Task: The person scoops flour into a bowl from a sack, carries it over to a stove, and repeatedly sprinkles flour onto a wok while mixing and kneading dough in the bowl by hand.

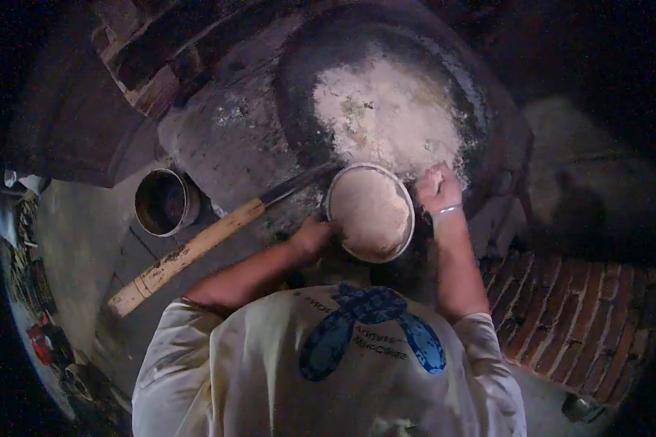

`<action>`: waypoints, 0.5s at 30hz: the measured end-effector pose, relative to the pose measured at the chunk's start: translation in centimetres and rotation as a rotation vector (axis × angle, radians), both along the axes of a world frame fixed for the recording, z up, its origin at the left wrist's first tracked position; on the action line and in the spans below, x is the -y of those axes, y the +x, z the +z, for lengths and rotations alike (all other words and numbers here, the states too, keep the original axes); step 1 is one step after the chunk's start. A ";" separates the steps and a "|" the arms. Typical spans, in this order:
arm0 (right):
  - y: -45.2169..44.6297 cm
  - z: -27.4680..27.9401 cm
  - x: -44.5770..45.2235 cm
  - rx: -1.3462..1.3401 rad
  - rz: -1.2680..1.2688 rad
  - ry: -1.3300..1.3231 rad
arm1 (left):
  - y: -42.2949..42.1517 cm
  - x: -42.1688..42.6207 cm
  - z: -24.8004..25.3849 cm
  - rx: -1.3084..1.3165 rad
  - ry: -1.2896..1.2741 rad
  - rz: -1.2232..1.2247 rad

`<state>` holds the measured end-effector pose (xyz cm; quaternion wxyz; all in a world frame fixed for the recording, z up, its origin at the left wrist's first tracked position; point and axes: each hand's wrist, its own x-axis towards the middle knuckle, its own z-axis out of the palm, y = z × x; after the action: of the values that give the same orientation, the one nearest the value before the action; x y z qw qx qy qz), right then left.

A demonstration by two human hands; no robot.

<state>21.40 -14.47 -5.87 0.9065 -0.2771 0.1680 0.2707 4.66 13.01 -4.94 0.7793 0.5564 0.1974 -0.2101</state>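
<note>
A round container (370, 213) with a pale rim is filled with pinkish-beige powder. My left hand (315, 239) is closed at the container's left side, gripping its edge. On the right, my right hand (439, 189) is closed just beyond the container's rim, with a band at the wrist; what it holds, if anything, is too small to make out. Beyond both hands, a broad heap of pale powder (393, 109) lies in a large dark round basin (299, 95).
A long tool with a wooden handle (189, 255) lies diagonally at the left, its dark end near the container. Behind it stands an empty-looking bucket (166, 202). Brickwork (576, 320) is at the lower right, and a brick ledge (157, 91) at the upper left.
</note>
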 end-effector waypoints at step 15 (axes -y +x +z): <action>6.5 7.6 9.0 0.216 -0.176 -0.341 | 2.0 1.9 1.1 -0.022 -0.272 -0.052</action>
<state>27.91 -23.45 1.77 0.8793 -0.4382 0.1368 0.1270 6.66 11.15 -3.79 0.8397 0.4480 0.1611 -0.2613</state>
